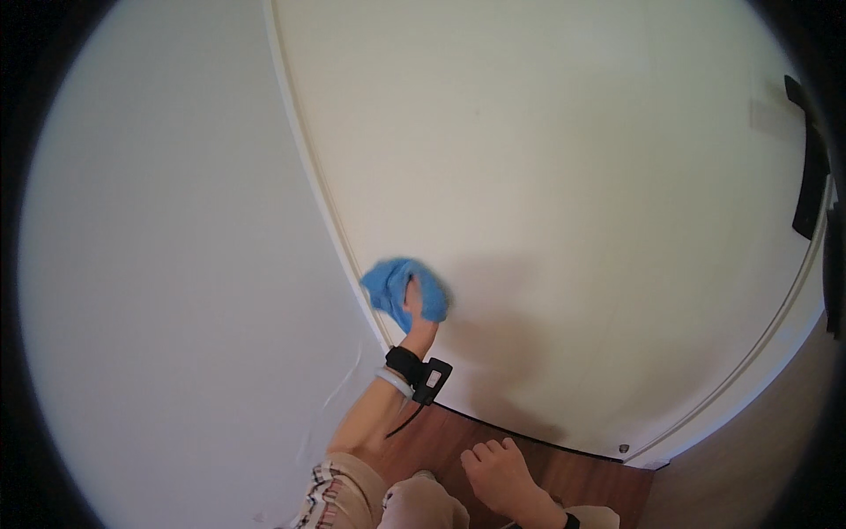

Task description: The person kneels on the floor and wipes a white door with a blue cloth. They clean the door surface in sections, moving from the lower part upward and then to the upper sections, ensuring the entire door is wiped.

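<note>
My left hand (415, 316) holds a blue cloth (386, 284) against a cream-coloured door (562, 198), close to its left edge. The cloth covers most of the fingers. On that wrist sit a black strap with a small black box (431, 381), a cable and a pale bangle (394, 382). My right hand (499, 473) is held low in front of my body, fingers curled loosely, with no object seen in it. A black band shows at its wrist.
A pale wall (185, 264) runs along the left, meeting the door frame (317, 178). Black door handle hardware (807, 178) is at the far right. A small door stop (623, 449) is low on the right, above reddish-brown wooden flooring (588, 476).
</note>
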{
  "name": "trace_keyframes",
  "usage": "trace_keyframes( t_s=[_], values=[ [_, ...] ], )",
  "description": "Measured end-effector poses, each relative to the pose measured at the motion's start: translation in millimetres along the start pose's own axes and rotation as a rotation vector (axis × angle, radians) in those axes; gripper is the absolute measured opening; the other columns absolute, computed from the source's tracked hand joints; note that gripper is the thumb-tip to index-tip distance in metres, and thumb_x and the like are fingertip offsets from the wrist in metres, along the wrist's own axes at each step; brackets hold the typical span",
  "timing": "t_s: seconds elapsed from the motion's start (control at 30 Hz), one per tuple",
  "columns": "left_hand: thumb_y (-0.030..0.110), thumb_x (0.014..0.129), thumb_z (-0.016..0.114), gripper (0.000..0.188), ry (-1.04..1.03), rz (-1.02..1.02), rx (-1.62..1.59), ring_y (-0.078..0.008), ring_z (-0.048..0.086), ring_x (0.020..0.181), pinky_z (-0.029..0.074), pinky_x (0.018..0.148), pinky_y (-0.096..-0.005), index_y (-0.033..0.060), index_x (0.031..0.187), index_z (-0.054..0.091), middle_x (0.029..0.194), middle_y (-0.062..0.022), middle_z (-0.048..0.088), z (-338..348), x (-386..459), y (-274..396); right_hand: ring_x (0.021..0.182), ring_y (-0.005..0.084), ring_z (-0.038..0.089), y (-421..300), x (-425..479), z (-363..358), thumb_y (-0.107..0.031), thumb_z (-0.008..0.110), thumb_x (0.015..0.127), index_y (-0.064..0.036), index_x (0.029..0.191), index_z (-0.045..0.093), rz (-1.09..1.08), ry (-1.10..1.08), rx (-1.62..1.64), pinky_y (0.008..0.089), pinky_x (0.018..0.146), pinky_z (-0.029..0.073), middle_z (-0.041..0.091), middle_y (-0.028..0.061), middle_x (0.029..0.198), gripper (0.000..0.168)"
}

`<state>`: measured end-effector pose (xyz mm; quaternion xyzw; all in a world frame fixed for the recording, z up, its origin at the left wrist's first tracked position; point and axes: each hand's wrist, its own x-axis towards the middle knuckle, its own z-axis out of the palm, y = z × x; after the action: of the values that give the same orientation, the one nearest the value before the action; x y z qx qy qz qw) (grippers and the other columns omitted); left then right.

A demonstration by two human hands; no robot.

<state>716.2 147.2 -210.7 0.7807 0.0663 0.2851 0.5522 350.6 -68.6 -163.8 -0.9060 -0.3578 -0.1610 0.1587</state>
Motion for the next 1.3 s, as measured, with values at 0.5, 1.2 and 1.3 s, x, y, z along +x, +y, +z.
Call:
trace_keyframes(
  t_s=[0.5,1.2,1.3],
  values=[
    [0.032,0.094,0.050,0.055,0.480,-0.118,-0.133,-0.0393,0.036,0.126,0.026,0.107,-0.0419,-0.0016,0.136,0.035,0.138,-0.0242,0.036,7.0,-47.3,-50.3,0.069,0.0227,0.053,10.0,6.9,-14.1,-0.008,0.059,0.073,-0.008,0.073,0.054,0.056,-0.027,-0.009,0.0350,0.066,0.039,0.053,0.0064,0.071,0.005],
    [0.040,0.082,0.065,0.053,-0.424,0.976,0.571,-0.0403,0.052,0.110,0.036,0.098,-0.0540,-0.0016,0.113,0.052,0.112,-0.0248,0.057,-5.0,-131.4,71.5,0.077,0.0257,0.060,0.9,10.8,-7.7,-0.007,0.062,0.070,-0.004,0.079,0.058,0.111,-0.243,-0.034,0.0390,0.071,0.042,0.061,0.0106,0.077,0.011],
    [0.034,0.086,0.061,0.058,-0.328,0.733,0.656,-0.0384,0.048,0.109,0.036,0.094,-0.0518,-0.0014,0.125,0.035,0.118,-0.0247,0.046,-31.7,-94.7,96.5,0.077,0.0256,0.059,-4.1,1.0,-11.9,-0.007,0.062,0.070,-0.003,0.081,0.058,0.113,-0.226,-0.024,0.0396,0.071,0.041,0.060,0.0107,0.078,0.012]
  ],
)
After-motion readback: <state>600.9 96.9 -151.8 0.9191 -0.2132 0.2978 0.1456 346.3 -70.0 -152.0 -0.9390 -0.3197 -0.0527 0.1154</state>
